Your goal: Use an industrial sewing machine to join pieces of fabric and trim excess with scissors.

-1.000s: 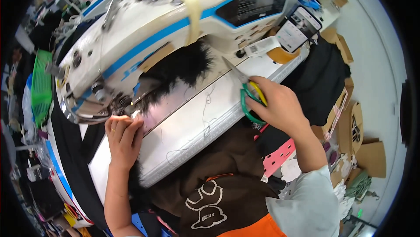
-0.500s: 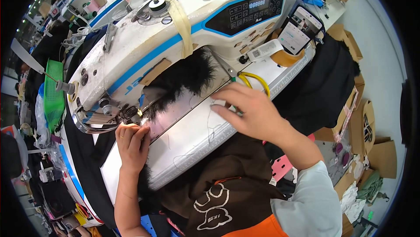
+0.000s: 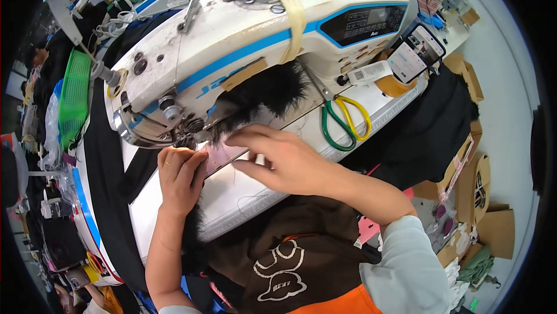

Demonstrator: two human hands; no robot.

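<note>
My left hand [image 3: 181,178] is closed at the needle end of a white sewing machine [image 3: 232,56], its fingertips bent down together beside the presser foot. Black fur trim [image 3: 194,221] comes out below that hand, though the fingertips hide their exact hold. More black fur [image 3: 281,91] lies under the machine arm, behind the needle. My right hand [image 3: 278,160] hovers over the machine bed just right of the left hand, fingers curved and apart, with nothing visible in them. Scissors with green and yellow handles [image 3: 341,120] lie on the bed beyond the right hand.
A phone [image 3: 416,53] leans beside a roll of tape [image 3: 397,86] at the bed's right end. Loose threads lie on the white bed. Dark fabric [image 3: 418,128] hangs at the right, near cardboard boxes [image 3: 493,230]. A green basket [image 3: 75,102] stands at the left.
My right hand has moved left, away from the scissors to beside the needle, uncovering the scissor handles. My left hand stays by the needle. The whole view has shifted slightly.
</note>
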